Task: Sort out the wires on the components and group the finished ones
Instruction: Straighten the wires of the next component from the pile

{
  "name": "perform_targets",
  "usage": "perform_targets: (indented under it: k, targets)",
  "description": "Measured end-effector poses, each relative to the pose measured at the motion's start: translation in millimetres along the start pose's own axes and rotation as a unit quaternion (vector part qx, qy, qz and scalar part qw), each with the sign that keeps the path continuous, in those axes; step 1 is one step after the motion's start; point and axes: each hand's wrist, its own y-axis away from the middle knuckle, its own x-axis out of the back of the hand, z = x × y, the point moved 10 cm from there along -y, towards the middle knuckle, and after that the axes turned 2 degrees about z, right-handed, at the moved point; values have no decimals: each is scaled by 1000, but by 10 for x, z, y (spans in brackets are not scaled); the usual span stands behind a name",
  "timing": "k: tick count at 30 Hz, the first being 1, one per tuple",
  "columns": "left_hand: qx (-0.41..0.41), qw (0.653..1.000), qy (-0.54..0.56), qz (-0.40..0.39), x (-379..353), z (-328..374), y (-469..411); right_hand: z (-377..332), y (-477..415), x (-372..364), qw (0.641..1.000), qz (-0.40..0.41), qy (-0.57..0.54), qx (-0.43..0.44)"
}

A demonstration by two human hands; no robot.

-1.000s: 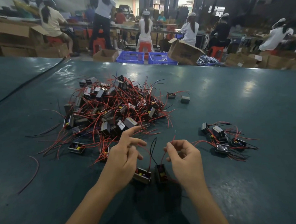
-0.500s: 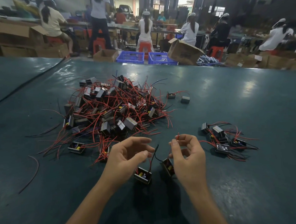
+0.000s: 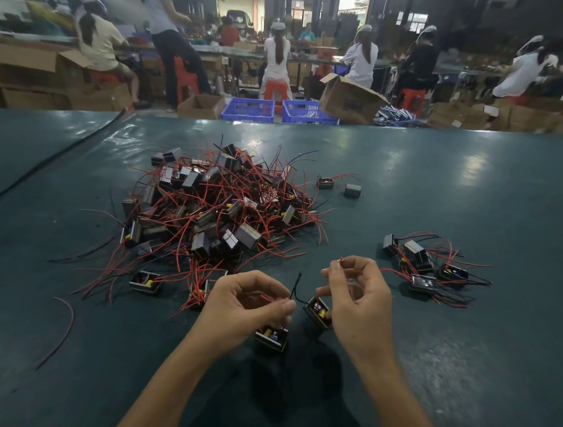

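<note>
Close to the near edge of the dark green bench (image 3: 435, 189), both hands work at two small black components. The left hand (image 3: 246, 310) has its fingers curled, its grip closed in a pinch of thumb and forefinger on thin wire just where a black wire (image 3: 295, 287) bends upward. Right under that hand sits the nearer component (image 3: 271, 339), open side up, with yellow and red parts showing inside. The right hand (image 3: 359, 300) is raised a little higher, its grip closed as well: thumb and forefinger pinch the end of a red wire (image 3: 340, 260), while the other fingers curl loosely. Beside its palm the second component (image 3: 318, 311) is tilted, its open face turned towards the left hand; whether either piece rests on the bench or hangs from its wires cannot be told. Beyond the hands lies the big unsorted pile (image 3: 214, 210), black boxes tangled with red and a few black leads. To the right, well apart from it, lies the smaller finished group (image 3: 420, 268) of several components with their leads. Two stray components (image 3: 325, 182) lie just right of the pile, and a loose red lead (image 3: 64, 326) curves on the bench far left. Behind the bench stand blue crates (image 3: 248, 109) and a tipped cardboard box (image 3: 349, 98), with seated people at other benches.
</note>
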Motion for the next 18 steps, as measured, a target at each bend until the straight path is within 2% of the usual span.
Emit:
perform_targets:
  k: [4, 7, 13, 18]
  targets:
    - [8, 998, 35, -49, -180, -34, 43, -10, 26, -56, 1000, -20, -3, 9]
    - [-1, 998, 36, -58, -268, -38, 66, -45, 50, -104, 999, -41, -3, 27]
    - [-66, 997, -32, 37, -165, 53, 71, -115, 95, -222, 993, -102, -15, 48]
    - [-92, 991, -63, 78, -78, 96, 70, -225, 145, -287, 987, -125, -6, 97]
